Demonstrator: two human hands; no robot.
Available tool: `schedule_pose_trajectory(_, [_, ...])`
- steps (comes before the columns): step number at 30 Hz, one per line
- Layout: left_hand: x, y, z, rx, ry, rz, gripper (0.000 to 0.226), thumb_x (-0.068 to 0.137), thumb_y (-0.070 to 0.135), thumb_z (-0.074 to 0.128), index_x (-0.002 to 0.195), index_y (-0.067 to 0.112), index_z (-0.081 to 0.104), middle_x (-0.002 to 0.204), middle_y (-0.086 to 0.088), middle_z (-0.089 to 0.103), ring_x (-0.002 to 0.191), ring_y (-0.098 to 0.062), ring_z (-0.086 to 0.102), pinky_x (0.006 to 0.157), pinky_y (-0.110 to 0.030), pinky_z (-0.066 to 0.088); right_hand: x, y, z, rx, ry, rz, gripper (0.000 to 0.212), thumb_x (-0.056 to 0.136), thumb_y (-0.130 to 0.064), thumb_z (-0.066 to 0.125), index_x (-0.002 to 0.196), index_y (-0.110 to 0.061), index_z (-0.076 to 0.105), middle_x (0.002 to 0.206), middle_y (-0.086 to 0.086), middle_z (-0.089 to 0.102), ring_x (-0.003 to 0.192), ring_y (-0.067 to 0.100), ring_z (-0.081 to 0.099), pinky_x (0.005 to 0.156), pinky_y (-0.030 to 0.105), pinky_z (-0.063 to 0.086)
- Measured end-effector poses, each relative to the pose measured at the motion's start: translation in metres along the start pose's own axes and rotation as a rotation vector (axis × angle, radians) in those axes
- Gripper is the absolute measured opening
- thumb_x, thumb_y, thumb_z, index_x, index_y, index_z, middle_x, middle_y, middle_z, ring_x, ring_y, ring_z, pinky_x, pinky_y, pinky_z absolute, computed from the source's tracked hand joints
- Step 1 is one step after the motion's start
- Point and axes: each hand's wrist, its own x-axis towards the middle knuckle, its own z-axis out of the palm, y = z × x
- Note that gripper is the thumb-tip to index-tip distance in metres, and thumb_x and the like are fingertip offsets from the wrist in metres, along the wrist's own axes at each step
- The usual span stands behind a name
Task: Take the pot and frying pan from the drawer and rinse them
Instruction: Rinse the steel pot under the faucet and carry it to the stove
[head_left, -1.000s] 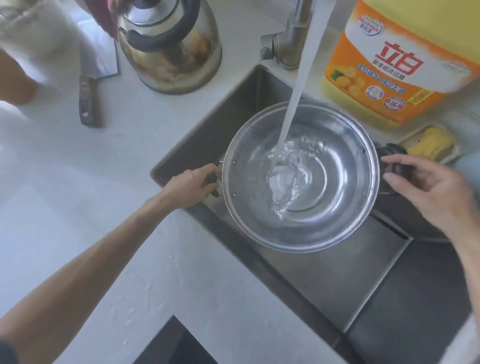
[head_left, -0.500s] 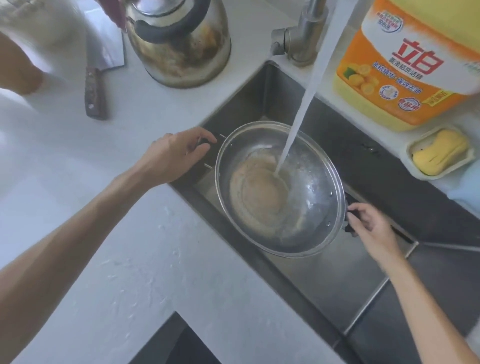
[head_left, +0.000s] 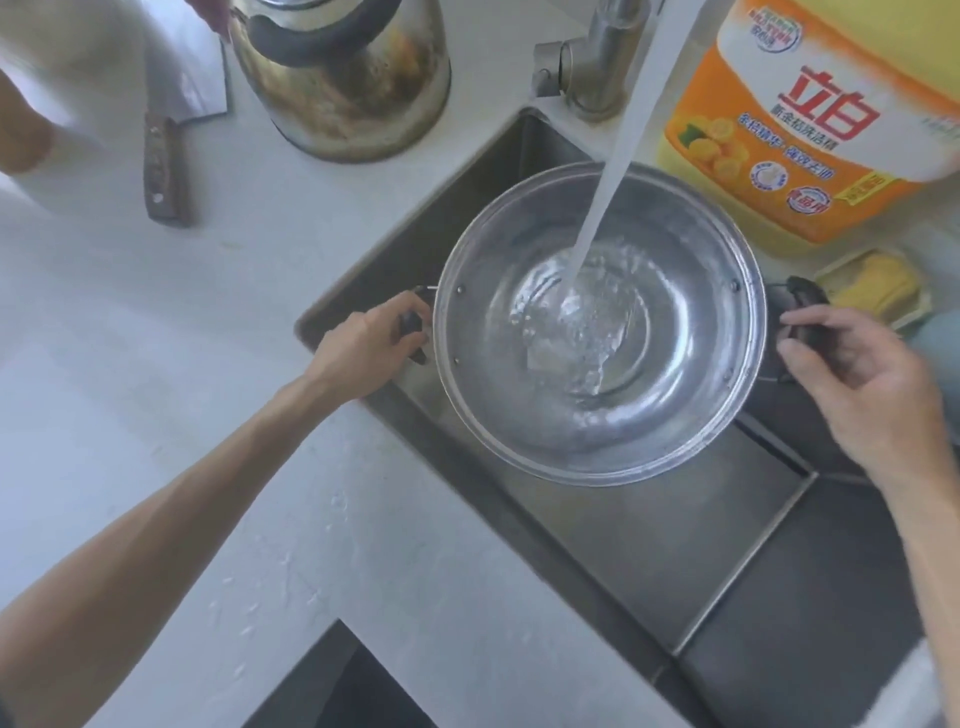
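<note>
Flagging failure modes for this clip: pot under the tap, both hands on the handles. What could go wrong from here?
1. The water stream hits the pot hard, so splash may reach the counter.
2. The right hand holds its handle only by the fingertips; a filling pot could slip.
3. The pot sits close to the detergent jug, so a tilt might knock it.

Both forearms are bare from wrist to elbow, with no watch, ring or glove on the left hand (head_left: 366, 348) or the right hand (head_left: 857, 374). A dark sleeve edge (head_left: 4, 714) shows at the left upper arm, in the lower left corner.
</note>
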Motion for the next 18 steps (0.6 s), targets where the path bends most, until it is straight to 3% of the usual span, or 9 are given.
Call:
schedule_pose_trajectory(5, [-0.006,0.001,-0.036,0.018,0.126,0.069,0.021,0.091,0.029,0.050,0.105,0.042,0.057,0.085,0.006,0.064,0.087,-0.022,0.059,0.079,-0.034,0.044,-0.023,0.031,0.042,0.119,0.095,0.152,0.031,0.087,0.003,0.057,0.087,-0.028,0.053,0.075,-0.026,0.063,0.070,-0.009,0.055,0.068,0.006,0.042])
schedule_pose_trajectory(9, [-0.015,0.005,-0.062,-0.021,0.162,0.131,0.022,0.081,0.038,0.050,0.097,0.046,0.061,0.073,0.004,0.062,0.076,-0.020,0.060,0.076,-0.035,0.048,-0.059,0.073,0.089,0.256,0.002,0.388,0.025,0.090,0.002,0.052,0.090,-0.022,0.056,0.076,-0.020,0.068,0.068,-0.005,0.058,0.060,0.011,0.046])
schedule_pose_trajectory(12, [-0.015,0.008,-0.065,-0.019,0.101,0.095,0.020,0.078,0.042,0.049,0.091,0.046,0.063,0.070,0.005,0.059,0.074,-0.021,0.058,0.073,-0.033,0.046,-0.065,0.084,0.096,0.298,0.006,0.479,0.022,0.092,-0.005,0.052,0.095,-0.024,0.062,0.077,-0.016,0.070,0.066,-0.001,0.057,0.056,0.012,0.045])
schedule_pose_trajectory(18, [-0.023,-0.008,-0.032,0.088,-0.038,0.005,0.017,0.088,0.031,0.053,0.092,0.044,0.063,0.073,0.013,0.056,0.077,-0.019,0.057,0.069,-0.030,0.039,-0.029,0.062,0.050,0.158,-0.005,0.354,0.025,0.090,-0.011,0.056,0.097,-0.033,0.067,0.093,-0.012,0.071,0.076,0.000,0.059,0.063,0.010,0.046])
